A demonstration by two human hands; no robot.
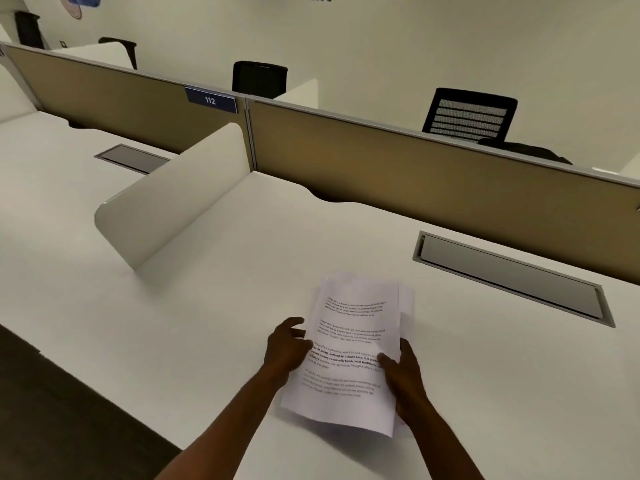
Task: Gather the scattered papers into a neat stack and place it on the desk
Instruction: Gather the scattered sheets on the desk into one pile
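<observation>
A stack of white printed papers (pixel 349 327) is held a little above the white desk (pixel 214 313), its near edge casting a shadow. The sheets are roughly aligned, with one lower sheet poking out along the right side. My left hand (pixel 285 344) grips the stack's left edge, fingers curled under and thumb on the edge. My right hand (pixel 403 370) grips the right edge, thumb on top of the text.
A grey cable hatch (pixel 512 278) lies in the desk to the right of the papers. A white curved divider (pixel 180 195) stands to the left, a tan partition (pixel 415 174) runs along the back. Black chairs (pixel 471 114) stand beyond it.
</observation>
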